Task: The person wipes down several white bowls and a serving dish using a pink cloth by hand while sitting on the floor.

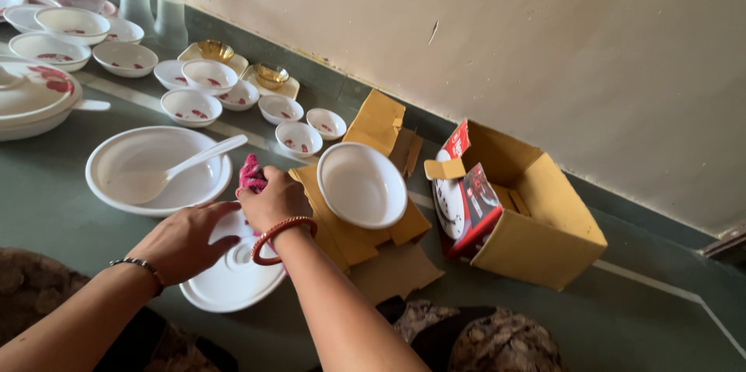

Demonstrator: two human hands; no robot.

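Hands meet over a round white plastic lid (233, 275) with a small raised knob, which lies flat on the grey-green floor (54, 201) just in front of the person. The left hand (186, 241), wearing a dark beaded bracelet, rests palm down on the lid's far left rim with its fingers spread and lightly curled over the edge. The right hand (273, 199), with a red bangle at the wrist, is closed around a bunched pink cloth (250, 174) at the lid's far edge.

Just beyond the lid sits a large shallow white plate (116, 150) with a white plastic serving spoon (167, 171) lying across it. To the right, a deep plain white bowl (361, 184) stands on flattened pieces of yellow-brown cardboard (373, 127). Further right is an open cardboard box (536, 224) with red and white printed packaging in its mouth. Small white bowls with red flower patterns (191, 106) are spread out toward the cream wall (466, 30).
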